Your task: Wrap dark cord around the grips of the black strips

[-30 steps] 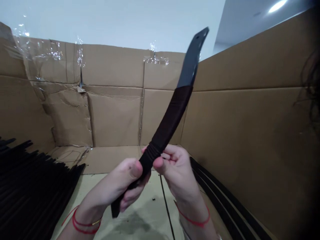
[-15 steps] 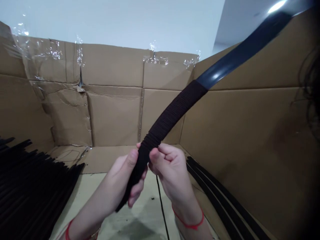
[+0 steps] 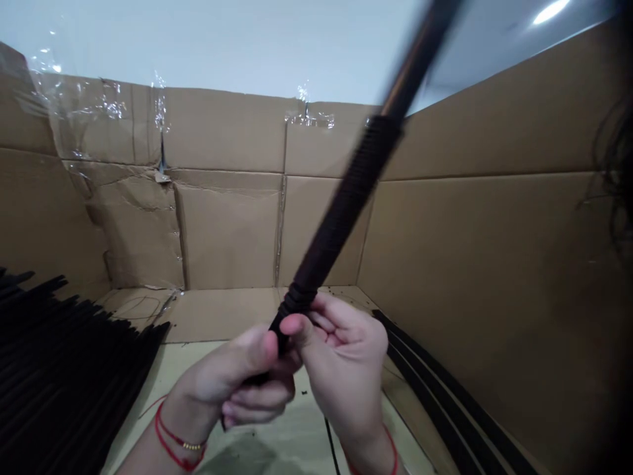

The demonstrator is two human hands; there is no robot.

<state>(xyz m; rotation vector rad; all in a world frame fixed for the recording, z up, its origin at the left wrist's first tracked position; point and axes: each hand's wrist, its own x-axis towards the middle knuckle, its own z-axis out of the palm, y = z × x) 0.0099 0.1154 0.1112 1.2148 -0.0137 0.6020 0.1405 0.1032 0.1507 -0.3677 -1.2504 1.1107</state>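
Note:
A long, slim black strip (image 3: 420, 63) with a dark, ribbed fabric-like sleeve (image 3: 341, 211) around part of it slants from my hands to the top of the view. Its upper end is blurred and runs out of frame. My left hand (image 3: 242, 376) is closed around the lower end. My right hand (image 3: 341, 356) pinches it just above, thumb and fingers at the bunched folds of the sleeve. Both thumbs lie close together. The part inside my fingers is mostly hidden.
Cardboard walls (image 3: 227, 231) with clear tape enclose the pale work surface (image 3: 277, 442). Many black strips (image 3: 64, 382) are piled on the left. Several more strips (image 3: 440, 402) lie along the right wall. A thin black cord (image 3: 331, 445) runs down the surface.
The strip has swung to a steeper angle and turned, its broad shiny face now showing as a narrow edge. Both hands have come lower, and my left hand has rolled around the lower end.

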